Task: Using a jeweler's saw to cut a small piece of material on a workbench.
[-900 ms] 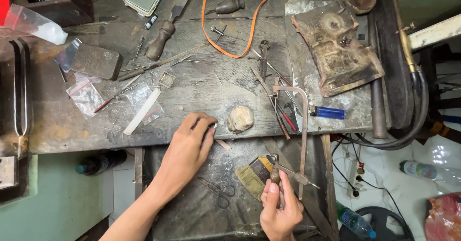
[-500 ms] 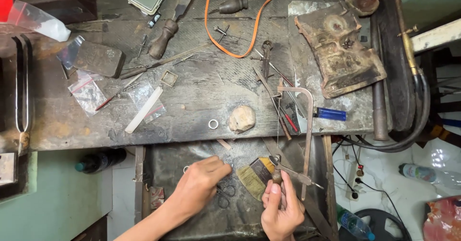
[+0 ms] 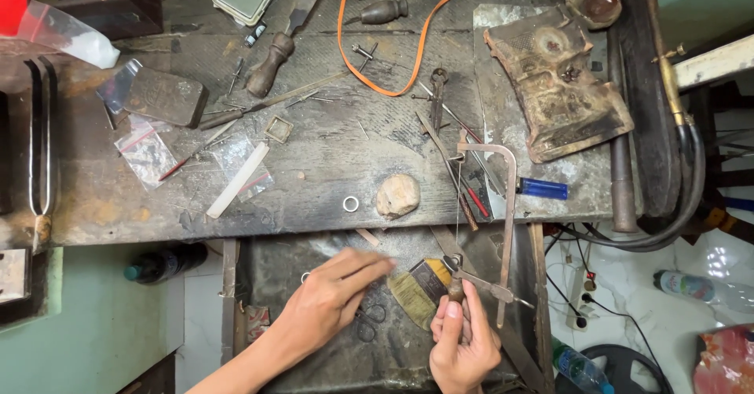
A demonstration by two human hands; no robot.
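Observation:
My left hand [image 3: 334,304] hovers over the dark drawer tray [image 3: 275,268] below the bench, its blurred fingers stretched right toward a flat brush [image 3: 416,292]. I see nothing held in it. My right hand [image 3: 462,345] grips a small wooden-handled tool [image 3: 455,287] upright, just right of the brush. Small scissors [image 3: 369,323] lie in the tray between my hands. On the bench edge above, a small silver ring [image 3: 350,203] sits beside a pale rounded lump [image 3: 397,196].
A saw frame [image 3: 506,205] hangs over the bench edge by my right hand. The worn wooden bench [image 3: 330,158] carries files, pliers, an orange cable [image 3: 408,56], plastic bags, a charred block [image 3: 558,80] and a blue lighter [image 3: 542,188]. A torch hose runs along the right side.
My left hand drew back from the bench top near the pale lump down over the drawer tray, uncovering the silver ring on the bench. My right hand has stayed put.

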